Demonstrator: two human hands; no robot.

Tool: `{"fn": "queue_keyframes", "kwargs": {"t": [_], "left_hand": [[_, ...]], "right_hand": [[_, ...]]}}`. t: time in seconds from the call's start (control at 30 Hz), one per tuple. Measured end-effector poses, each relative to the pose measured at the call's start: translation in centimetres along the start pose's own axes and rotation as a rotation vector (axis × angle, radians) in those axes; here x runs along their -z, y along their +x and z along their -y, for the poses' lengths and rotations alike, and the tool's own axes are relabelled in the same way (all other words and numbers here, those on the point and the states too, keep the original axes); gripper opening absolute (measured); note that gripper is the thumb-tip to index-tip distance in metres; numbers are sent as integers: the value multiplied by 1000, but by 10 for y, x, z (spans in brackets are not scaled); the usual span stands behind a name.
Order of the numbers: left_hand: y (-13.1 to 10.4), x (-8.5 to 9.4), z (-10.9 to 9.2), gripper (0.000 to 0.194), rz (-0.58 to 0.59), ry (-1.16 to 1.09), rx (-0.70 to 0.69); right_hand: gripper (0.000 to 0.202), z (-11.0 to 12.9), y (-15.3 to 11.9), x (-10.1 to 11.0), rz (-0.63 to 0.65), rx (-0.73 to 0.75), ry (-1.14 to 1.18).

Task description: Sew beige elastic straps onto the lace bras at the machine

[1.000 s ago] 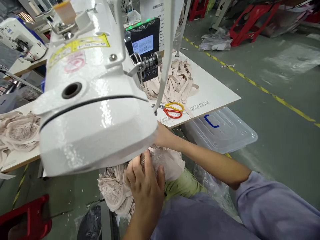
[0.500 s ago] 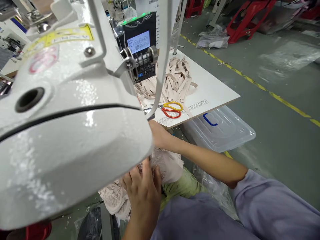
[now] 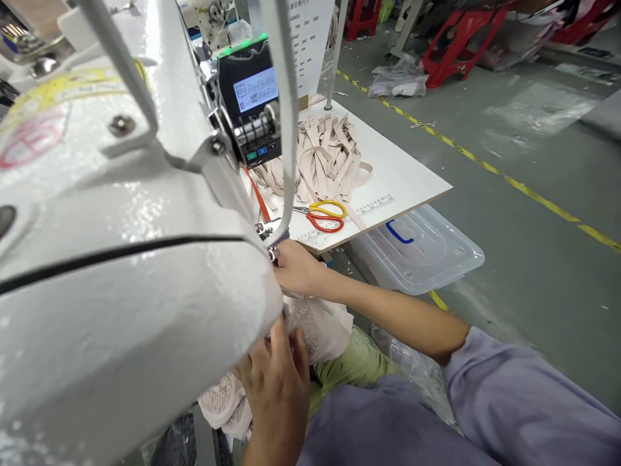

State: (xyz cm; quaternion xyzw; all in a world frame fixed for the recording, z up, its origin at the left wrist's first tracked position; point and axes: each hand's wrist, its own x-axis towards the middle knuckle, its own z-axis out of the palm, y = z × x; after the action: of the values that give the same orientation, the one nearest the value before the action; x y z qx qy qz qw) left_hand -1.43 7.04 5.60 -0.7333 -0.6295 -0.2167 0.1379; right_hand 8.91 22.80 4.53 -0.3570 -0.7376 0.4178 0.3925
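Note:
A beige lace garment (image 3: pixel 317 327) hangs below the sewing machine's white head (image 3: pixel 145 336) and lies partly over my lap. My left hand (image 3: pixel 279 382) is closed on the lace, thumb and fingers bent around its edge; some fingertips go out of sight under the machine head. My right hand (image 3: pixel 298 268) reaches in from the right, close to the needle area. Its fingers are hidden behind the head, so their grip does not show. More of the lace (image 3: pixel 226 401) bunches to the left of my left wrist.
On the white table (image 3: pixel 407 175) lie a heap of beige strips (image 3: pixel 330 155) and scissors with yellow and red handles (image 3: pixel 325 217). A control screen (image 3: pixel 255 97) stands behind the machine. Below the table's edge is a clear lidded box (image 3: pixel 427 252). Red stools (image 3: pixel 460 45) stand farther back.
The view has shifted slightly, so the machine head sits farther left and more of my right hand shows. My left hand stays on the lace, its fingers a little more bent.

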Motion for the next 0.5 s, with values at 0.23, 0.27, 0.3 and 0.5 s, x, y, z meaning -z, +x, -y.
{"fn": "queue_keyframes", "kwargs": {"t": [0.23, 0.27, 0.3, 0.5], "left_hand": [[-1, -1, 0, 52, 35, 26, 1], [-1, -1, -1, 52, 41, 27, 6], [-2, -1, -1, 53, 47, 24, 12], [-6, -3, 4, 53, 39, -50, 48]], "right_hand": [[8, -3, 0, 0, -15, 63, -20], [9, -3, 0, -1, -18, 62, -15], [10, -3, 0, -1, -20, 60, -10], [11, -2, 0, -7, -56, 49, 17]]}}
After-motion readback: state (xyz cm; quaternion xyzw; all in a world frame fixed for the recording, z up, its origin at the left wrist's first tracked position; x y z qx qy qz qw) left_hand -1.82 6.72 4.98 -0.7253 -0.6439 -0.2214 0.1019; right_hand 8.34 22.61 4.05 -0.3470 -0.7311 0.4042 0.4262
